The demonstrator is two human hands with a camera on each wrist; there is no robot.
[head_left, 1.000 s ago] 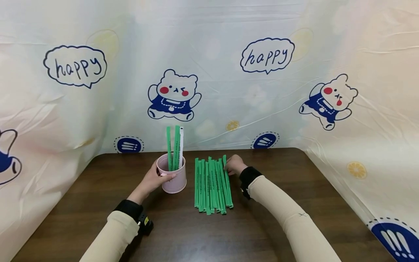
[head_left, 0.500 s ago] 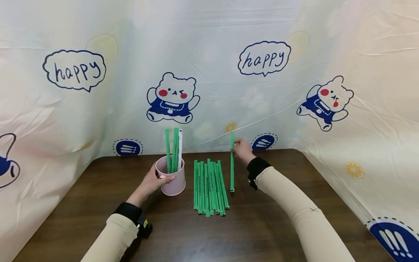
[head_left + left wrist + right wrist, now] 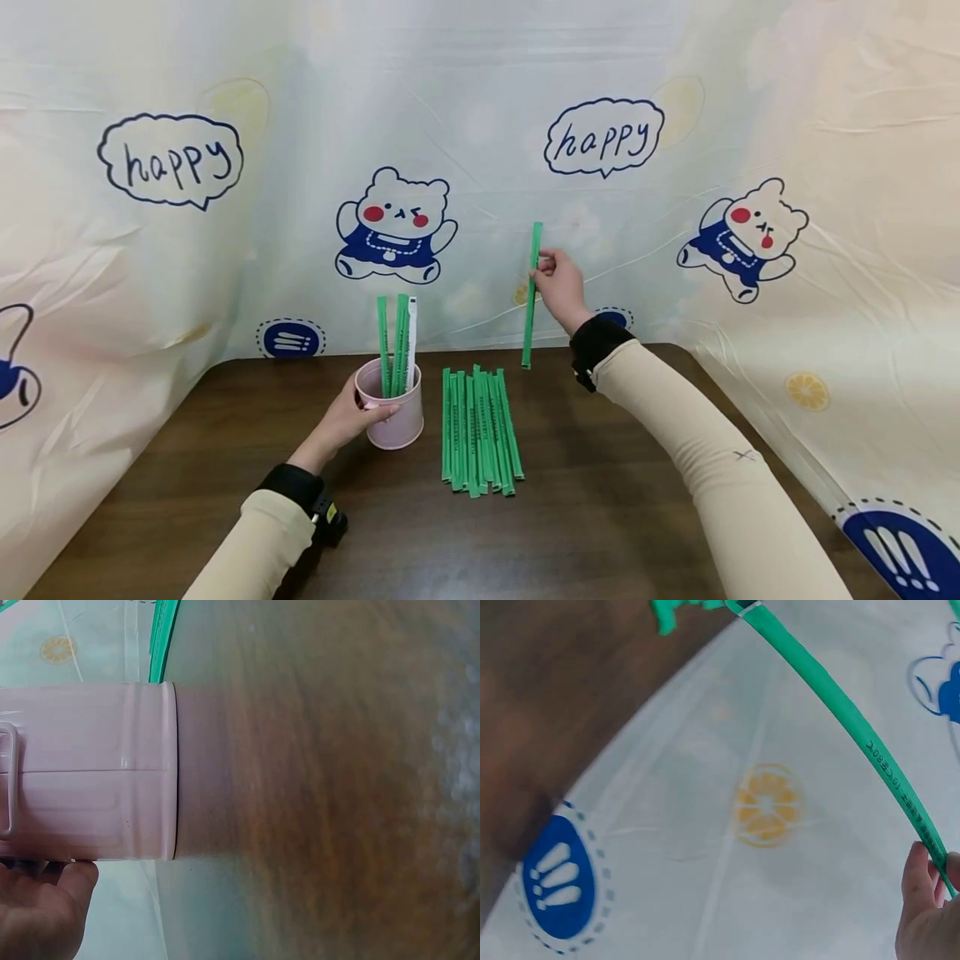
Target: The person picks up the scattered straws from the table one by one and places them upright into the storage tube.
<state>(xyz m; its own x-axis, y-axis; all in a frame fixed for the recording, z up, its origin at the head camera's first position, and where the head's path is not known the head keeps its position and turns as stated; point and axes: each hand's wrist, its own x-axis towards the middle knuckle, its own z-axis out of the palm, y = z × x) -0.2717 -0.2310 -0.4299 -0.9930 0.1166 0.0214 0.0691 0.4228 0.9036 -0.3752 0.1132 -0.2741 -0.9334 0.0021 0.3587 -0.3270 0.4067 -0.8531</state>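
Note:
My left hand (image 3: 341, 427) holds the pink metal pail (image 3: 397, 425) by its side, thumb across the front. In the left wrist view, fingers (image 3: 52, 900) touch the pail (image 3: 90, 750) beside its wire handle. Several green wrapped straws (image 3: 383, 337) and a white strip-like one (image 3: 412, 333) stand upright in the pail. My right hand (image 3: 562, 290) pinches a single green wrapped straw (image 3: 528, 333) above the table's far edge, nearly upright. Dark print runs along that straw (image 3: 840, 705) in the right wrist view. A row of green wrapped straws (image 3: 480, 433) lies between the hands.
A brown wooden table (image 3: 585, 517) carries everything. Behind and around it hangs a pale printed curtain (image 3: 495, 100) with bears and "happy" bubbles, close to the table's far edge. Black camera straps (image 3: 600, 337) sit on both wrists.
My right hand has taken a green straw from the right end of the row and raised it well above the table. The left hand stays on the pail.

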